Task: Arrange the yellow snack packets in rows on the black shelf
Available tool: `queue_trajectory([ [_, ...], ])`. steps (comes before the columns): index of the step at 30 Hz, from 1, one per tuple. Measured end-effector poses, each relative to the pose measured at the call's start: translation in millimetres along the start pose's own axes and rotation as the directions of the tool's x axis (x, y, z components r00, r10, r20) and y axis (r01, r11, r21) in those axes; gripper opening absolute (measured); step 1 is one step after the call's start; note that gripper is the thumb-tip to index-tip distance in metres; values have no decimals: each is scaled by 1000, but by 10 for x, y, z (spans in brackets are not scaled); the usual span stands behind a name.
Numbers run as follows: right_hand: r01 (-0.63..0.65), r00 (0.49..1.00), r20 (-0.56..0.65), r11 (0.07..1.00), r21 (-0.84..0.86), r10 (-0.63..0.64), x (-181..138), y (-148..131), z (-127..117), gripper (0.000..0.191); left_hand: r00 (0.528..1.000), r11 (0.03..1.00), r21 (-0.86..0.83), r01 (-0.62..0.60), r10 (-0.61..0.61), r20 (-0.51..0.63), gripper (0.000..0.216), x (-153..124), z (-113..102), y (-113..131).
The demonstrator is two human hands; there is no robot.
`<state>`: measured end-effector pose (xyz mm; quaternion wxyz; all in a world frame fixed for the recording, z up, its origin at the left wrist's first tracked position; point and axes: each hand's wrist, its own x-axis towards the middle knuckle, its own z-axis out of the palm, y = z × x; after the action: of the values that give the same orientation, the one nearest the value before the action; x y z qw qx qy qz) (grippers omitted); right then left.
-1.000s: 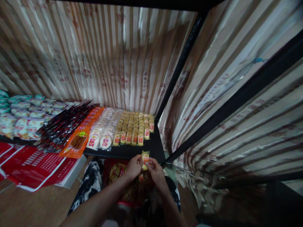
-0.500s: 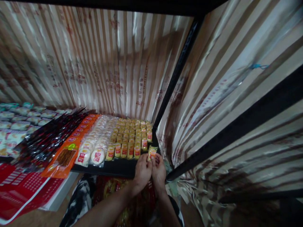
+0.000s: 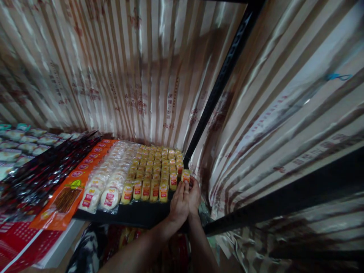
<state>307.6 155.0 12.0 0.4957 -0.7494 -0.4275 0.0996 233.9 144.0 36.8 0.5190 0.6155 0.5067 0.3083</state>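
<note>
The packet [image 3: 185, 175] is small and yellow, in clear shiny wrap with a red and orange label facing out, and stands nearly upright at the right end of the rows [image 3: 150, 172] of like packets, above the black shelf [image 3: 133, 215] and near the post [image 3: 216, 91]. The left hand [image 3: 179, 201] and right hand [image 3: 195, 195], side by side and touching, pinch its lower end between nearly closed fingers.

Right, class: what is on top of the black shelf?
Rows of yellow packets, clear-wrapped white rounds, orange packets, dark packets and pale packets. The left hand hides part of the black shelf; the surface under the packets is covered.
</note>
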Motion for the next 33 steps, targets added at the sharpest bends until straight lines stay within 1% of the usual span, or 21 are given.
queue_trajectory([
  [4,-11,1000,29,999,35,10,71,12,58,51,1000,1000,-21,-7,7,-4,48,60,18,-62],
  [8,-12,999,53,1000,5,12,116,12,110,49,1000,1000,-13,-7,7,5,48,59,-52,-58],
  [14,-23,998,66,1000,-16,24,164,74,203,50,999,995,85,41,-39,-32,49,38,-140,14],
  [18,2,997,75,999,-55,2,179,109,242,52,998,993,102,59,-56,-33,46,54,-137,-4],
  [22,28,998,55,995,-99,-23,190,132,271,57,998,994,101,44,-40,-43,47,86,-116,-40],
  [26,63,996,71,997,-34,-60,202,187,292,51,998,993,114,41,-35,-50,48,111,-90,-52],
  [29,103,989,98,994,33,-106,195,241,298,47,997,993,118,31,-22,-78,46,101,-73,-45],
  [33,124,992,33,991,60,-126,171,272,310,49,994,996,90,5,5,-112,43,63,-79,-15],
])
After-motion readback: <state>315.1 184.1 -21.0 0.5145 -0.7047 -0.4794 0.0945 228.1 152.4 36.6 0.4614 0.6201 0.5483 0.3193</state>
